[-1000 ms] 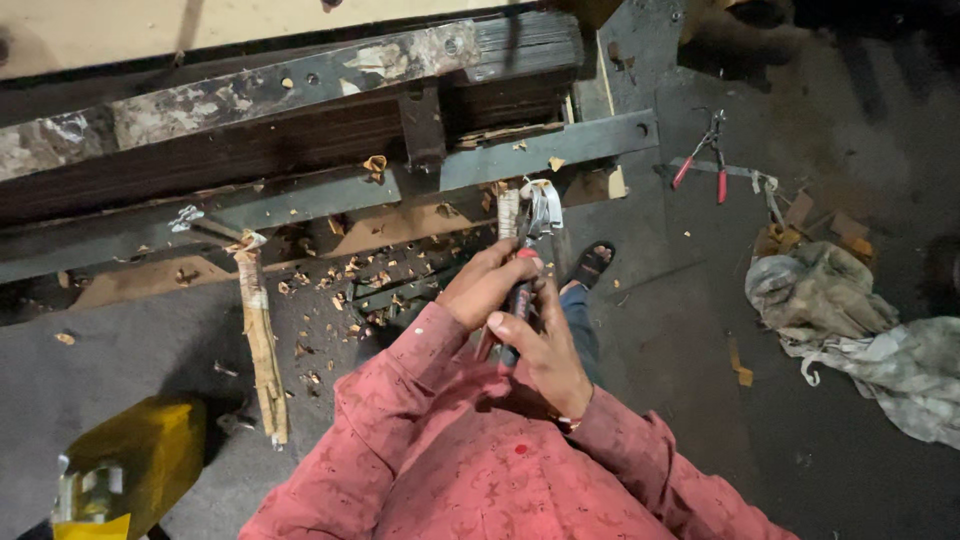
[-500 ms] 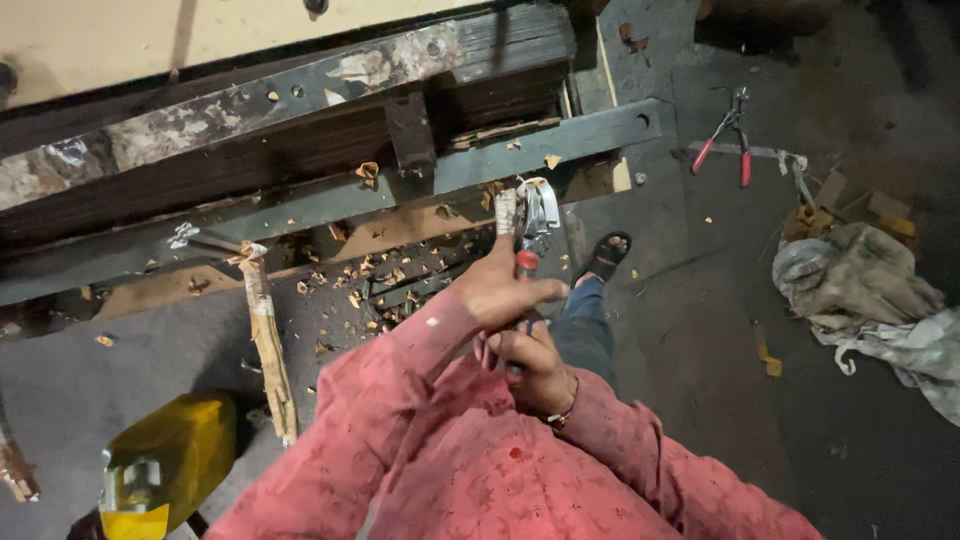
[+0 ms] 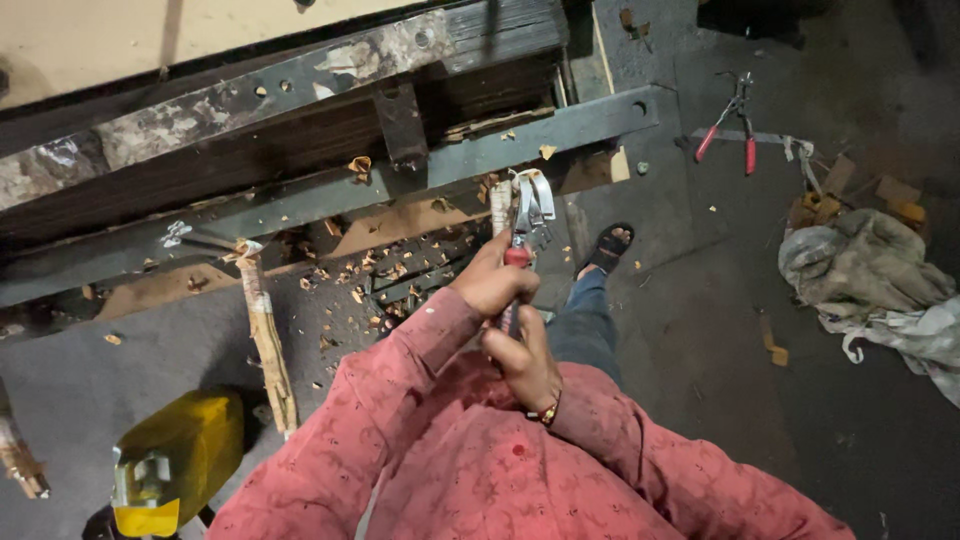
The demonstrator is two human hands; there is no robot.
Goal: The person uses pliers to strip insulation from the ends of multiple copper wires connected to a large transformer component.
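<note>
Now both hands stacked: left hand (image 3: 492, 285) and right hand (image 3: 528, 358) clamped on pliers (image 3: 528, 215), jaws raised toward steel beam (image 3: 300, 215).

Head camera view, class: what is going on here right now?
A person in a red shirt grips a red-handled pincer tool with both hands, left hand higher, right hand lower. Its metal head meets a wooden strip by the grey metal frame. Wood chips litter the floor; spare pliers lie apart.
</note>
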